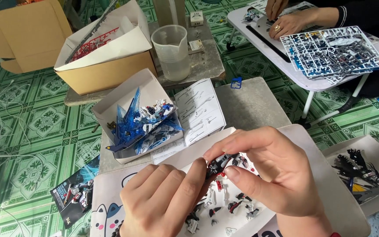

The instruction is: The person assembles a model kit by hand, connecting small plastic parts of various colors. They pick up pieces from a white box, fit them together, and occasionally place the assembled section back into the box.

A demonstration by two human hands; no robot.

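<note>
I am in the middle of fitting a small model part [219, 164] together, I judge — a dark grey piece with a touch of red, pinched between both my hands just above the white tray [110, 193] in front of me. My left hand [163, 204] closes on it from below, thumb and curled fingers pressed to its near end; my right hand [266, 169] comes over the top, thumb and forefinger narrowed tight on its far end, so neither grip has any gap to spare. The next move, as I read it, calls for a small, straight press or twist — the piece is tiny and could pop loose. Under my hands loose parts [229, 208] lie scattered on the tray, red, black and grey. Beyond them sits an open white box [123, 98] with a blue and white model [148, 123], a folded instruction sheet [198, 109] beside it, then a clear measuring jug [170, 52]. Farthest off, another person's hands [286, 19] work at a small white table by grey part frames [330, 52].
</note>
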